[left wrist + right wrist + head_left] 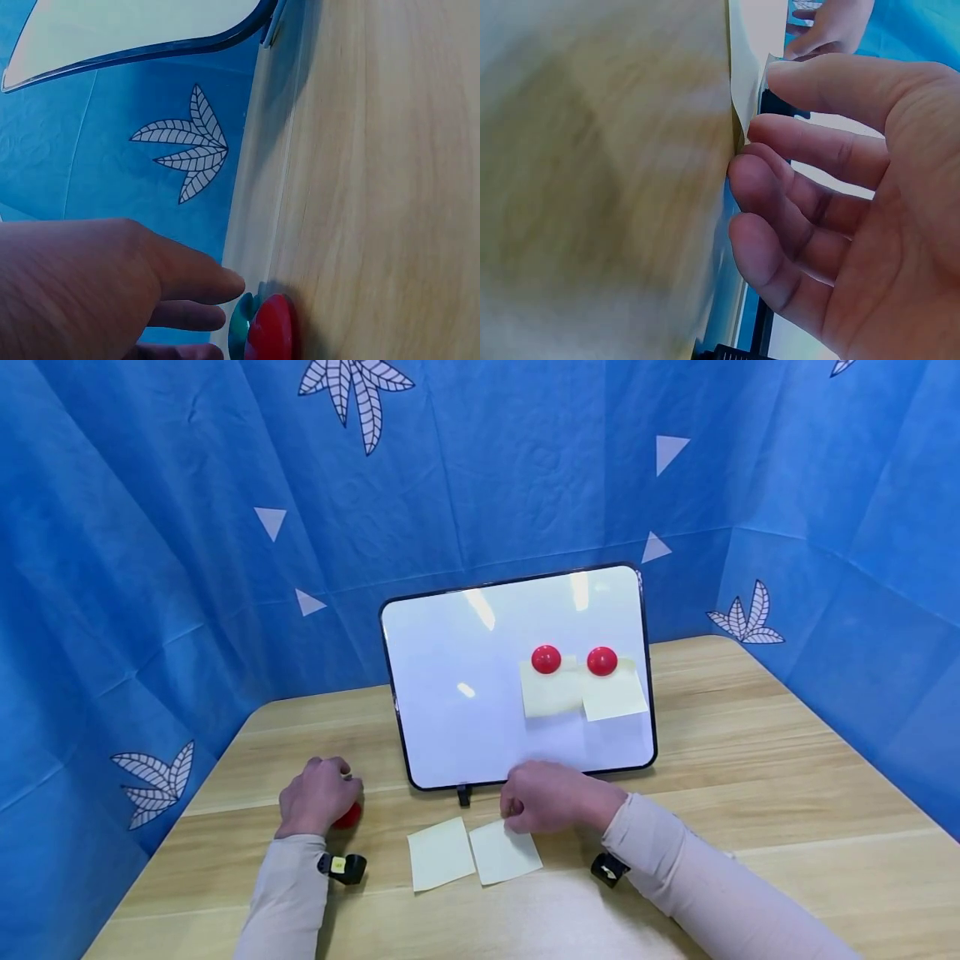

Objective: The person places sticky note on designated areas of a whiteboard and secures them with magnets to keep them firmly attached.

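Note:
Over a red round magnet on the table hovers my left hand. In the left wrist view its outstretched fingers come close to the red magnet and a green magnet beside it. My right hand is at the far edge of a pale yellow sticky note. Its fingers are loosely bent, with a gap between thumb and forefinger; the fingertips are right at the paper's edge. A second sticky note lies just left of it.
A black-framed whiteboard stands tilted behind the hands, on a small black foot. Two red magnets sit at the tops of two sticky notes on its right half. A blue curtain surrounds the wooden table.

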The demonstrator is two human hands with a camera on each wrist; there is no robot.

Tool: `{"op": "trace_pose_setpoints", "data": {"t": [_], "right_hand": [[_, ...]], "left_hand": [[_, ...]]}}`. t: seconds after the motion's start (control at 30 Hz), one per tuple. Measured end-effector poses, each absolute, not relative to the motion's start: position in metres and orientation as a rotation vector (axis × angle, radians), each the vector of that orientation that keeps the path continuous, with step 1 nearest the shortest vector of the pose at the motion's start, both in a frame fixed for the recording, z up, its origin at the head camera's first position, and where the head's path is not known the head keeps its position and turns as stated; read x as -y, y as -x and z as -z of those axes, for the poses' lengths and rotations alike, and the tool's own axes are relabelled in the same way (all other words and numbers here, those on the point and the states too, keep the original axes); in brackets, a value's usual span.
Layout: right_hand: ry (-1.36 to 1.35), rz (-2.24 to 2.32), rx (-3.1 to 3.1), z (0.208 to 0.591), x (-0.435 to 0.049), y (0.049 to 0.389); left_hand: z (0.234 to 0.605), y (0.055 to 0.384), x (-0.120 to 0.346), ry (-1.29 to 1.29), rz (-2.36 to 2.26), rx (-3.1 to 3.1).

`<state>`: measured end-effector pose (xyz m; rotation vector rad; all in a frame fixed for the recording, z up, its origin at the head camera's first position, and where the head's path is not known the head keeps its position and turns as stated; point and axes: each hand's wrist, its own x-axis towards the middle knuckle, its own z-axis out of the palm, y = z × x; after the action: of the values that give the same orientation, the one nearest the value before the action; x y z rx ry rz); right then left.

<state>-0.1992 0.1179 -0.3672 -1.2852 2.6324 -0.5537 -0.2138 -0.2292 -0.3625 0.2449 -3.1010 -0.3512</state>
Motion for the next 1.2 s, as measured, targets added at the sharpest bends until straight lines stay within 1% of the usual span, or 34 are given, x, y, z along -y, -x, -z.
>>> {"op": "trace_pose_setpoints", "data": {"t": [0.6, 1.2], "right_hand": [[1.158, 0.550, -2.658, 0.3650, -0.1169, 0.1947], [1.171, 0.546, -2.665, 0.3660, -0.1164, 0.1950]], "left_hand": [[0.3594, 0.2133, 0.2308, -0.237, 0.401, 3.146], [0.3625, 0.2147, 0.2336, -0.243, 0.385, 3.149]]}}
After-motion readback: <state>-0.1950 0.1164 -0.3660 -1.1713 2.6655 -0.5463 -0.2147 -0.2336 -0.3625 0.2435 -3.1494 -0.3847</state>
